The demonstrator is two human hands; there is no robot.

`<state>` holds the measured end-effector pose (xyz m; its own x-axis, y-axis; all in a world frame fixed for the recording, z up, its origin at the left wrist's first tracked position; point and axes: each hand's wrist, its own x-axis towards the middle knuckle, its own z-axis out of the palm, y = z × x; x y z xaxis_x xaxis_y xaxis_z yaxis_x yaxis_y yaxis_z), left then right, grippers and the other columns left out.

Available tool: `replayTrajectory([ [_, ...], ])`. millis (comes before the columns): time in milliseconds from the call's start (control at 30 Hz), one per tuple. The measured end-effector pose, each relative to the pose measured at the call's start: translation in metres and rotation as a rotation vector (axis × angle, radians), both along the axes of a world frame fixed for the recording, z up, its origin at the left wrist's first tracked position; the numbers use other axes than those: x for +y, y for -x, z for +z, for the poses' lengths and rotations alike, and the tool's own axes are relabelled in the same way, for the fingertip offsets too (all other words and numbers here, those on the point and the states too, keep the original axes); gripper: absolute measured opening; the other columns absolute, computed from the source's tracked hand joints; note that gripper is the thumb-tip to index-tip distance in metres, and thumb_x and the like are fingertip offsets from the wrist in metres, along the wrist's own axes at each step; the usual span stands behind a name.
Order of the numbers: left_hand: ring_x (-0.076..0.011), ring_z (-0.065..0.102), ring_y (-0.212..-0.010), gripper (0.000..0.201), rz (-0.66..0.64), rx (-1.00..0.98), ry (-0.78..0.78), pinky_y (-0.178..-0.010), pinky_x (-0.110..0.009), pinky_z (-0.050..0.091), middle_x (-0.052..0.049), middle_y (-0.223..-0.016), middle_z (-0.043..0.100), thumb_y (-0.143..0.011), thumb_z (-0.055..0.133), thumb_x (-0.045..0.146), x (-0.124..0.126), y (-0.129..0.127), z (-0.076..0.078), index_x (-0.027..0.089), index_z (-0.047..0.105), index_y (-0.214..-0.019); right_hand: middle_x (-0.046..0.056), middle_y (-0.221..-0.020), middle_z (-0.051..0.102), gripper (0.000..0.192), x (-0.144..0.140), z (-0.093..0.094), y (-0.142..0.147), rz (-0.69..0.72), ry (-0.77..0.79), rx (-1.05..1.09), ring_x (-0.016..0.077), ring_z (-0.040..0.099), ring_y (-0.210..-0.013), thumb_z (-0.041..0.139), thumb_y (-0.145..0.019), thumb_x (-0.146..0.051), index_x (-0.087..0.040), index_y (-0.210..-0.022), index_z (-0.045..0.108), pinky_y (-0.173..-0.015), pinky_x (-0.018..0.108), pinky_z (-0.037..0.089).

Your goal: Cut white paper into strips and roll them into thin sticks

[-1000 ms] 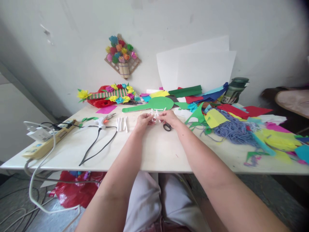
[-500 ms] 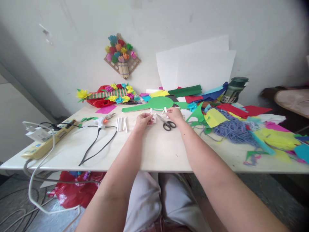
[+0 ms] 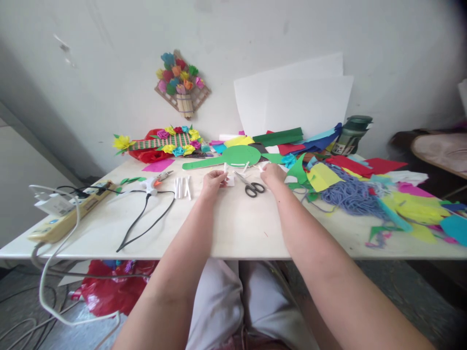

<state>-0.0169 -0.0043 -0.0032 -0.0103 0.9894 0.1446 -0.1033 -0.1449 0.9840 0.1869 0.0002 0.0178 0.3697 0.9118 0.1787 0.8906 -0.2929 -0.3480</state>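
No word, number or brand can be read anywhere; the only printed mark is a pale label on the dark green bottle (image 3: 350, 136) standing far off to the right of the right hand (image 3: 273, 173), against the wall, and its print is too small and blurred to make out; the power strip (image 3: 69, 214) well to the left of the left hand (image 3: 212, 182) carries a small blue mark, likewise unreadable
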Motion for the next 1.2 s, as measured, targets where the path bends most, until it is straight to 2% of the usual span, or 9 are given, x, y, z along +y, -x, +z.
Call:
replayTrajectory([
  [233, -0.0079, 0.05, -0.048, 0.03, 0.091, -0.019, -0.003, -0.049, -0.023, 0.042, 0.0, -0.059, 0.058, -0.057, 0.072, 0.037, 0.002, 0.002, 0.0, 0.014, 0.056, -0.068, 0.009, -0.106, 0.068, 0.029, 0.002, -0.001, 0.01, 0.107, -0.066, 0.003, 0.0231, 0.062, -0.099, 0.048, -0.081, -0.025, -0.024, -0.098, 0.072, -0.078, 0.031, 0.046],
  [367, -0.0077, 0.049, -0.047, 0.03, 0.093, -0.019, 0.002, -0.05, -0.023, 0.042, 0.0, -0.059, 0.058, -0.057, 0.072, 0.037, 0.001, 0.001, 0.001, 0.014, 0.056, -0.069, 0.007, -0.108, 0.068, 0.029, 0.004, -0.003, 0.004, 0.07, -0.091, 0.09, 0.0218, 0.062, -0.099, 0.047, -0.083, -0.029, -0.026, -0.098, 0.072, -0.077, 0.029, 0.046],
  [467, -0.0072, 0.048, -0.046, 0.029, 0.092, -0.024, 0.002, -0.049, -0.023, 0.041, 0.001, -0.059, 0.057, -0.058, 0.071, 0.036, 0.001, 0.001, 0.001, 0.014, 0.055, -0.068, 0.01, -0.106, 0.069, 0.03, 0.007, -0.006, -0.005, 0.018, -0.084, 0.129, 0.023, 0.062, -0.098, 0.048, -0.083, -0.032, -0.022, -0.096, 0.073, -0.077, 0.029, 0.046],
  [633, -0.0074, 0.048, -0.045, 0.026, 0.087, -0.023, -0.016, -0.048, -0.022, 0.041, 0.001, -0.058, 0.057, -0.059, 0.069, 0.034, 0.001, 0.001, 0.0, 0.014, 0.055, -0.067, 0.012, -0.098, 0.07, 0.044, 0.017, -0.012, -0.024, -0.056, -0.127, 0.363, 0.0235, 0.064, -0.091, 0.039, -0.088, -0.043, -0.016, -0.091, 0.074, -0.075, 0.03, 0.045],
  [700, -0.0075, 0.048, -0.045, 0.026, 0.088, -0.018, -0.02, -0.047, -0.022, 0.041, 0.001, -0.058, 0.057, -0.059, 0.069, 0.035, 0.002, 0.001, -0.001, 0.014, 0.055, -0.067, 0.012, -0.093, 0.071, 0.044, 0.021, -0.015, -0.03, -0.063, -0.178, 0.407, 0.023, 0.064, -0.087, 0.04, -0.087, -0.042, -0.015, -0.087, 0.075, -0.073, 0.029, 0.045],
  [800, -0.0077, 0.048, -0.046, 0.026, 0.09, -0.017, -0.025, -0.047, -0.022, 0.041, 0.0, -0.057, 0.057, -0.059, 0.069, 0.035, 0.003, 0.002, -0.002, 0.014, 0.056, -0.067, 0.011, -0.086, 0.071, 0.035, 0.025, -0.021, -0.034, -0.061, -0.227, 0.416, 0.0218, 0.064, -0.078, 0.05, -0.081, -0.037, -0.013, -0.082, 0.075, -0.067, 0.029, 0.045],
  [967, -0.0077, 0.048, -0.045, 0.026, 0.088, -0.018, -0.02, -0.047, -0.022, 0.041, 0.001, -0.057, 0.057, -0.059, 0.069, 0.035, 0.004, 0.001, -0.003, 0.015, 0.055, -0.066, 0.006, -0.074, 0.071, 0.022, 0.028, -0.028, -0.034, 0.006, -0.322, 0.503, 0.0158, 0.061, -0.066, 0.054, -0.075, -0.025, -0.014, -0.079, 0.074, -0.063, 0.025, 0.044],
  [1100, -0.0073, 0.048, -0.044, 0.026, 0.083, -0.01, -0.016, -0.048, -0.022, 0.041, 0.001, -0.057, 0.057, -0.06, 0.07, 0.035, 0.005, 0.001, -0.004, 0.015, 0.054, -0.067, 0.009, -0.081, 0.071, 0.032, 0.024, -0.023, -0.033, -0.028, -0.356, 0.428, 0.0195, 0.062, -0.075, 0.05, -0.082, -0.035, -0.014, -0.085, 0.073, -0.069, 0.028, 0.044],
  [1200, -0.0072, 0.047, -0.043, 0.027, 0.081, -0.005, -0.016, -0.047, -0.022, 0.04, 0.001, -0.056, 0.057, -0.06, 0.07, 0.035, 0.006, 0.001, -0.005, 0.015, 0.055, -0.067, 0.012, -0.091, 0.071, 0.051, 0.018, -0.014, -0.033, -0.091, -0.29, 0.393, 0.0228, 0.062, -0.084, 0.033, -0.09, -0.047, -0.016, -0.087, 0.074, -0.074, 0.031, 0.044],
])
